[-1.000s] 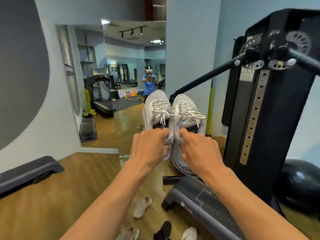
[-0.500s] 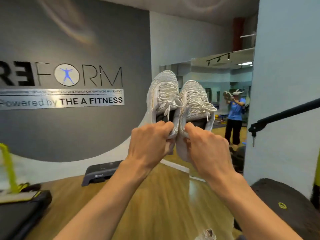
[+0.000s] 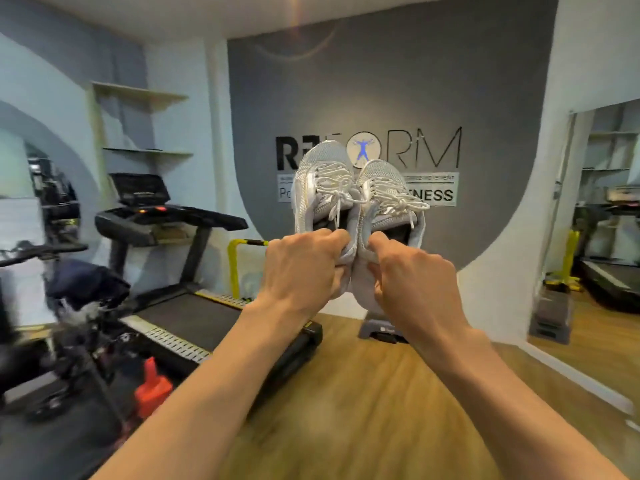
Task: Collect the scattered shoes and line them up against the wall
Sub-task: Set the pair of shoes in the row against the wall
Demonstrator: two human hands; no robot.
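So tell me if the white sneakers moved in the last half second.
Yes: the white sneakers swung left; they now cover the REFORM sign, previously left of them.

1. Black treadmill (image 3: 187,317), left of centre, on wooden floor (image 3: 346,393).
2. Exercise bike (image 3: 69,341), far left, blurred.
3. Orange-red item (image 3: 152,386), beside the treadmill's near end; kind unclear.
4. Grey step platform (image 3: 377,329), below lettered sign (image 3: 437,195).
5. Two shelves (image 3: 145,95), upper left.
6. Mirror (image 3: 606,220), right edge.
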